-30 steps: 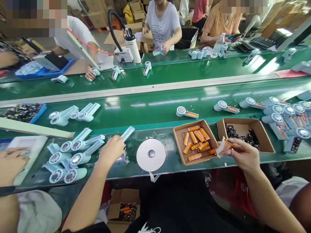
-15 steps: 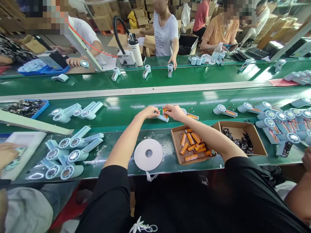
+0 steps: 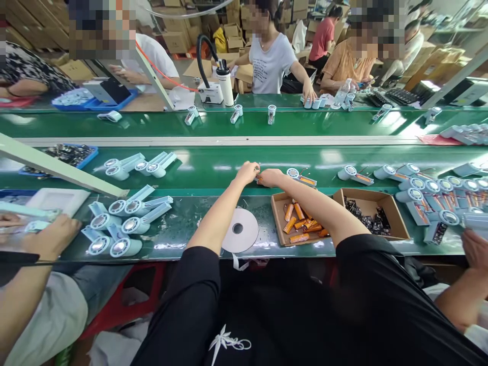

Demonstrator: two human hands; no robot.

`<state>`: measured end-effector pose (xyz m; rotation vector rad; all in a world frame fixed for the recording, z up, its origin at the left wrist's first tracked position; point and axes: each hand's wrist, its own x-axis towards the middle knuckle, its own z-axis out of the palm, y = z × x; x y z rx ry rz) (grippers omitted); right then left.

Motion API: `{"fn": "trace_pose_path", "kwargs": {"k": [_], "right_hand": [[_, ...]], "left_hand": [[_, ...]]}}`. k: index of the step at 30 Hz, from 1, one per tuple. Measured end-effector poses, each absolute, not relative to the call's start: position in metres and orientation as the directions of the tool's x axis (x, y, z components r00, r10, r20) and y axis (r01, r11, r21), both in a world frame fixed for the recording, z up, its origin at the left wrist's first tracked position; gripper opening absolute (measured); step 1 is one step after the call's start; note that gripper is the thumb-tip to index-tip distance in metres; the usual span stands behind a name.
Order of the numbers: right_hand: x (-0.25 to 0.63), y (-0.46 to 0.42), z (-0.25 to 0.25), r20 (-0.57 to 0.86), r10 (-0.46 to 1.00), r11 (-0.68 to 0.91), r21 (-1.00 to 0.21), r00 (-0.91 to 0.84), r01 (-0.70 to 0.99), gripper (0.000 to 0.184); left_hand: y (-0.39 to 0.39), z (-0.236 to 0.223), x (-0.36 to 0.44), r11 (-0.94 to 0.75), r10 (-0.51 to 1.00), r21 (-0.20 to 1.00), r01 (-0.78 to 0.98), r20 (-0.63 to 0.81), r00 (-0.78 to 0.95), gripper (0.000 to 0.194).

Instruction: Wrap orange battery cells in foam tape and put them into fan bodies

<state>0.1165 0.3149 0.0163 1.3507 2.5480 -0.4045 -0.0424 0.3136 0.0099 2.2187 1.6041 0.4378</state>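
Close together over the near green belt, both my hands bend inward at the wrists. My left hand (image 3: pixel 249 173) is closed around a light blue fan housing, which the fingers almost wholly cover. My right hand (image 3: pixel 270 177) is closed against it from the right; the orange battery seen in its fingers earlier is hidden now. Just right of that hand lies another light blue fan housing (image 3: pixel 293 173) with an orange battery in its handle and loose wires. Below my right forearm, an open cardboard box (image 3: pixel 280 231) holds several orange batteries (image 3: pixel 299 238).
A roll of white tape (image 3: pixel 247 236) lies between my arms. Right of the battery box, another cardboard box (image 3: pixel 396 218) holds black parts. Fan housings (image 3: pixel 125 247) cluster left, and wired ones (image 3: pixel 414 195) right. Co-workers sit across and beside me; a slanting post (image 3: pixel 61 165) crosses the left.
My hands have drawn closer together, and the orange battery and housing between them are now covered. The view has shifted. Across the belt, a co-worker's hand has moved right, leaving one housing.
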Motion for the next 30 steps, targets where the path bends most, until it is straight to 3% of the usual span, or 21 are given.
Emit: {"fn": "trace_pose_path", "kwargs": {"k": [4,6,8,9,11,14,15,16,19,20,22,24,26,28,30], "right_hand": [[0.128,0.318,0.027,-0.312,0.748,0.548,-0.21,-0.586,0.81,0.035],[0.139,0.316,0.033,-0.265,0.77,0.522,-0.263,-0.58,0.812,0.037],[0.153,0.306,0.041,-0.188,0.809,0.485,-0.321,-0.557,0.813,0.041],[0.16,0.298,0.046,-0.136,0.828,0.471,-0.354,-0.543,0.808,0.044],[0.173,0.271,0.056,-0.02,0.858,0.457,-0.425,-0.513,0.782,0.051],[0.186,0.204,0.066,0.066,0.877,0.428,-0.558,-0.476,0.711,0.046],[0.186,0.176,0.066,0.039,0.87,0.406,-0.621,-0.491,0.671,0.043],[0.184,0.147,0.063,-0.037,0.852,0.316,-0.759,-0.523,0.569,0.047],[0.166,0.07,0.044,-0.214,0.679,0.114,-0.914,-0.702,0.389,0.072],[0.157,0.051,0.035,-0.247,0.629,0.054,-0.932,-0.737,0.358,0.072],[0.144,0.026,0.02,-0.257,0.57,0.02,-0.945,-0.781,0.325,0.05],[0.14,0.02,0.013,-0.21,0.516,0.172,-0.924,-0.83,0.341,0.028],[0.146,0.027,0.014,-0.177,0.454,0.333,-0.875,-0.873,0.351,0.022],[0.156,0.04,0.022,-0.17,0.492,0.339,-0.866,-0.854,0.368,0.02],[0.162,0.049,0.032,-0.158,0.575,0.249,-0.901,-0.803,0.355,0.038]], "left_hand": [[0.227,0.013,-0.072,-0.365,0.926,0.48,0.798,0.099,0.364,0.032],[0.171,0.005,-0.101,-0.418,0.883,0.492,0.763,0.022,0.47,0.035],[0.117,-0.005,-0.133,-0.465,0.817,0.479,0.744,-0.092,0.57,0.061],[0.093,-0.01,-0.148,-0.485,0.786,0.437,0.757,-0.161,0.596,0.074],[0.054,-0.018,-0.17,-0.493,0.784,0.345,0.799,-0.222,0.579,0.079],[0.016,-0.019,-0.177,-0.467,0.872,0.27,0.842,-0.016,0.489,0.068],[0.009,-0.017,-0.172,-0.45,0.893,0.268,0.852,0.116,0.435,0.067],[0.004,-0.014,-0.164,-0.428,0.896,0.272,0.862,0.254,0.365,0.067],[-0.003,-0.007,-0.135,-0.403,0.818,0.292,0.867,0.54,0.199,0.066],[-0.002,-0.006,-0.127,-0.422,0.791,0.296,0.857,0.582,0.188,0.066],[0.001,-0.007,-0.117,-0.459,0.771,0.326,0.827,0.608,0.188,0.068],[0.006,-0.008,-0.115,-0.446,0.791,0.423,0.789,0.598,0.128,0.075],[0.01,-0.007,-0.116,-0.434,0.799,0.473,0.767,0.595,0.085,0.081],[0.012,-0.003,-0.115,-0.475,0.758,0.398,0.785,0.638,0.135,0.084],[0.012,0.003,-0.109,-0.544,0.685,0.257,0.799,0.686,0.247,0.081]]}}
